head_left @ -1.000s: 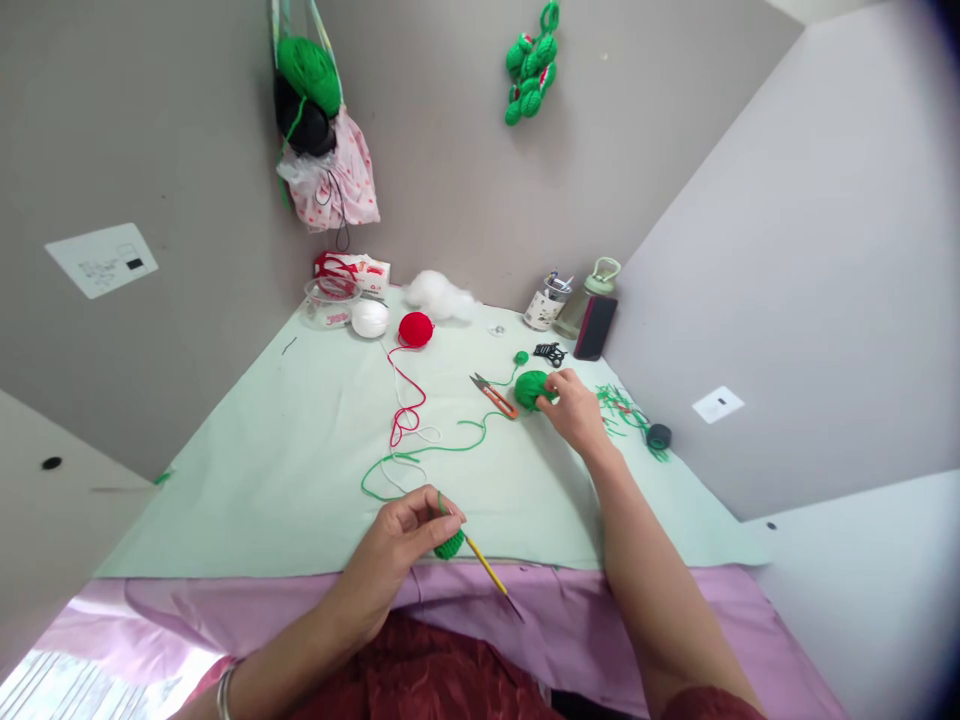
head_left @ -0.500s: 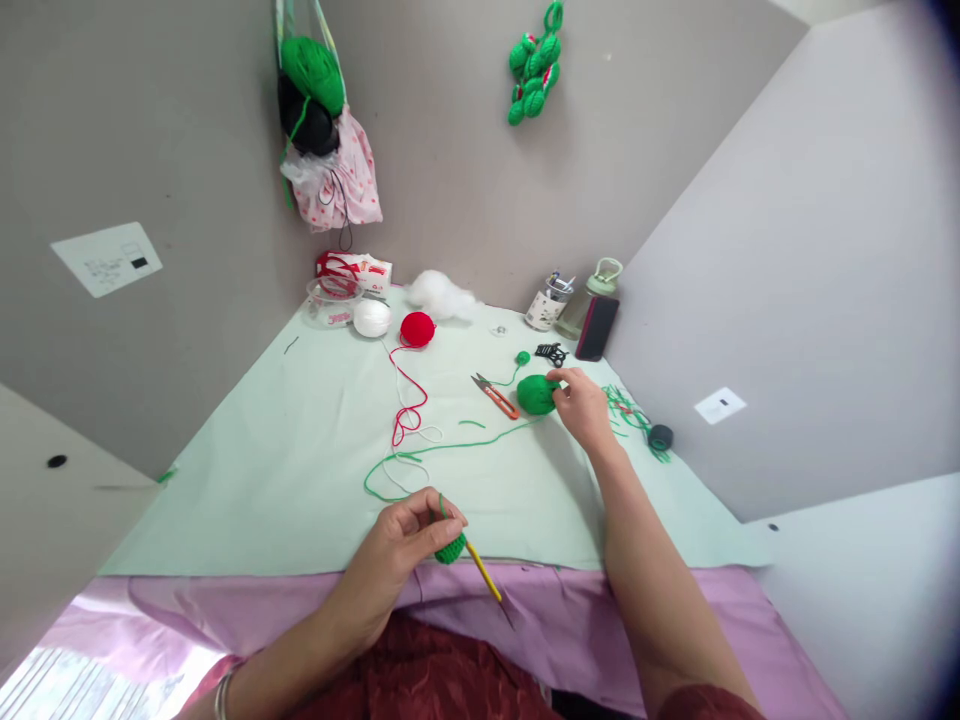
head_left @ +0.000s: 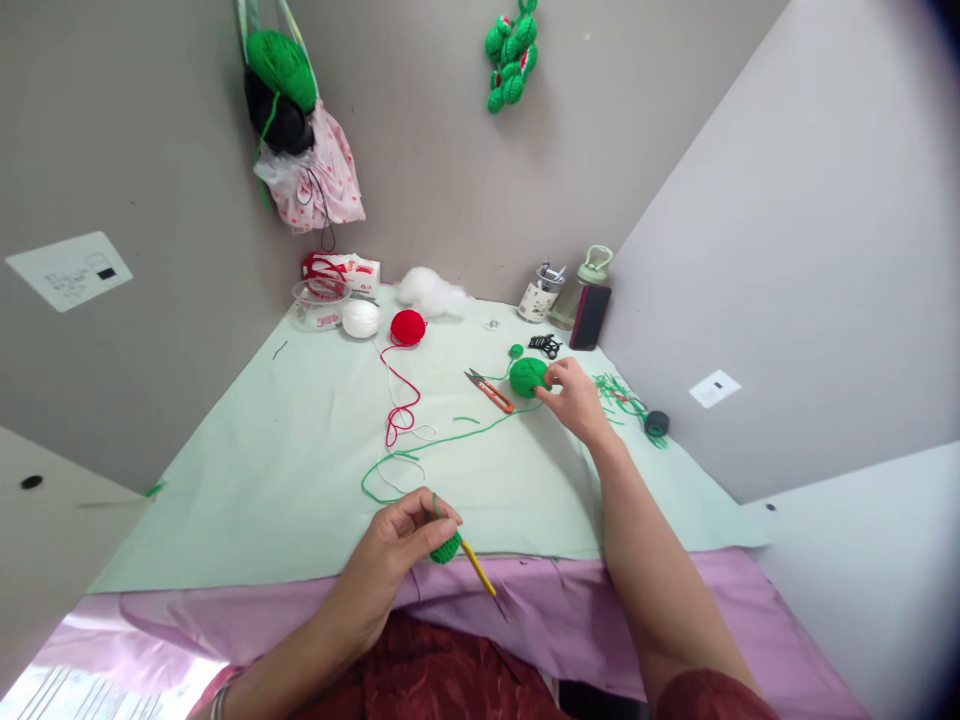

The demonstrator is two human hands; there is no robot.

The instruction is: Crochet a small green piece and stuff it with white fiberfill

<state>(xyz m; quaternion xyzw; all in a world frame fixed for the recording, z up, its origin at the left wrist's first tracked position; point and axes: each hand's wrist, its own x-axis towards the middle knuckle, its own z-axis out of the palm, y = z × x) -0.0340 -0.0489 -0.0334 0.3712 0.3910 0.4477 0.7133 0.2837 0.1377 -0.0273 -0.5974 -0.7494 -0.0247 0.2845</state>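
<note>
My left hand (head_left: 396, 548) pinches a small green crochet piece (head_left: 445, 547) with a yellow crochet hook (head_left: 478, 568) stuck in it, near the table's front edge. A green yarn strand (head_left: 442, 438) runs from it across the pale green mat (head_left: 262, 450) to a green yarn ball (head_left: 528, 376). My right hand (head_left: 576, 398) reaches out and its fingers close on the right side of that ball. Orange-handled snips (head_left: 489, 391) lie just left of the ball.
A red yarn ball (head_left: 407, 327), a white ball (head_left: 361, 319), stuffing (head_left: 429, 290) and a clear bowl (head_left: 321, 301) sit at the back. A cup (head_left: 537, 296), bottle (head_left: 586, 283), green yarn scraps (head_left: 622, 398) and a dark spool (head_left: 657, 423) lie right. Bags and green crochet pieces (head_left: 511, 60) hang on the wall.
My right hand has shifted the green ball slightly back and left, and the green strand has pulled straighter. The left hand stays in place with the crochet piece.
</note>
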